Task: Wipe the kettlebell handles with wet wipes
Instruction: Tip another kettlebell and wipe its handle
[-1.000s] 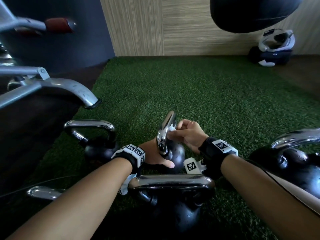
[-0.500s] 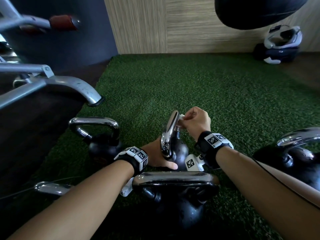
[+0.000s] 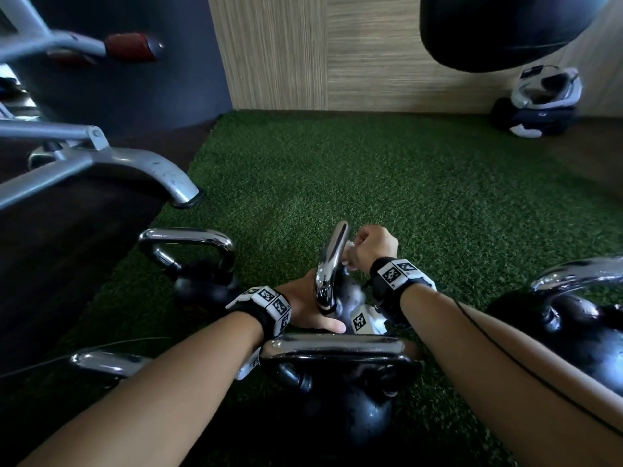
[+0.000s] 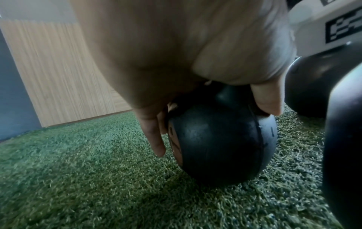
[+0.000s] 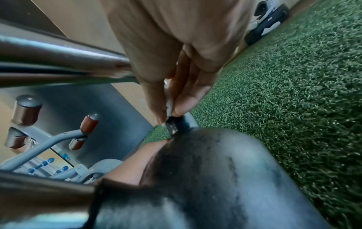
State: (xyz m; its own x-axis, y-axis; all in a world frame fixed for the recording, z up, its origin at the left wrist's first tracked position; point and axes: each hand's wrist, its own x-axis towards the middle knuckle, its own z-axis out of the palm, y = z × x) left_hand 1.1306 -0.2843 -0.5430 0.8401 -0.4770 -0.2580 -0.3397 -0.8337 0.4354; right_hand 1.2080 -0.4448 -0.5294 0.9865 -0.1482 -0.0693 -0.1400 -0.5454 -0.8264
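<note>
A small black kettlebell [image 3: 350, 298] with a chrome handle [image 3: 332, 261] stands on the green turf in the middle. My right hand [image 3: 372, 246] pinches a white wet wipe [image 3: 349, 251] against the handle's far right side; the right wrist view shows the wet wipe [image 5: 169, 103] between thumb and fingers. My left hand [image 3: 308, 306] grips the kettlebell's ball from the left. In the left wrist view its fingers [image 4: 154, 136] and thumb wrap the black ball [image 4: 221, 147].
More chrome-handled kettlebells stand close by: one left [image 3: 199, 264], one just in front [image 3: 337, 369], one right [image 3: 580, 315], and a handle [image 3: 104, 362] at lower left. A grey machine frame [image 3: 101, 166] stands left. A punching bag [image 3: 499, 28] hangs above a helmet [image 3: 542, 96].
My right hand has slid with the wipe up along the handle's far side, from its lower part toward the top. The left hand has stayed on the ball.
</note>
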